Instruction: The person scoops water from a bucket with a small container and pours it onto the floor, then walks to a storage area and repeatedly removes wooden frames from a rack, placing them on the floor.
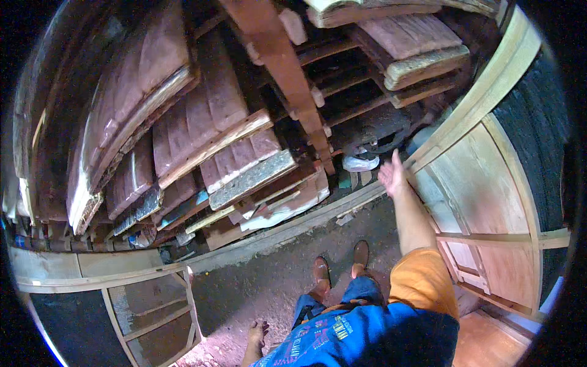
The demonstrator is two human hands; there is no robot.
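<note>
My right arm, in an orange sleeve, stretches forward. At its end my right hand (393,175) is open, its fingers apart and nothing seen in them. It is nearest the edge of a wood-framed panel door (471,183) on the right; whether it touches the frame I cannot tell. My left hand (258,333) hangs low beside my body, its fingers loosely apart, holding nothing visible. Ahead of my right hand, a crumpled white plastic bag (361,163) lies beyond the wooden sill (293,229).
Thick wooden planks (195,116) are stacked on a rack at the left, with more planks (422,46) at the upper right. A reddish post (281,67) stands between them. A framed mesh gate (147,312) is at lower left. My feet stand on the dirt floor (244,287).
</note>
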